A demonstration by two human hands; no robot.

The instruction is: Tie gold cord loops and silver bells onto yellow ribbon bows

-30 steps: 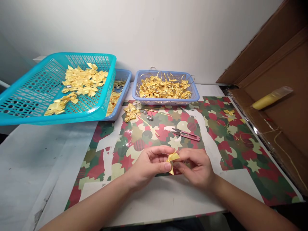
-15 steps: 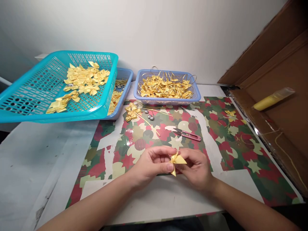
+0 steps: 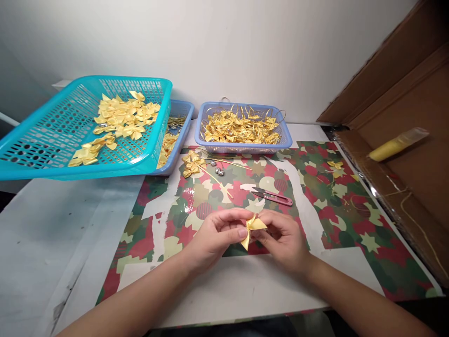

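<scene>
Between my two hands is a yellow ribbon bow, held just above the front part of the table. My left hand pinches its left side between thumb and fingers. From the other side my right hand grips it with closed fingertips, which are partly hidden behind the ribbon. Beyond my hands lie pink-handled thread snips. Farther back sits a small pile of yellow bows, with gold cords and a few silver bells next to it.
A turquoise basket with yellow bows stands at the left, overlapping a blue basket. Another blue basket at the back holds bows with gold loops. On the right, a cardboard wall carries a clear tube with yellow contents.
Both hands and the bow have shifted slightly up and left. The bow has turned a little, its lower tail now pointing down and left.
</scene>
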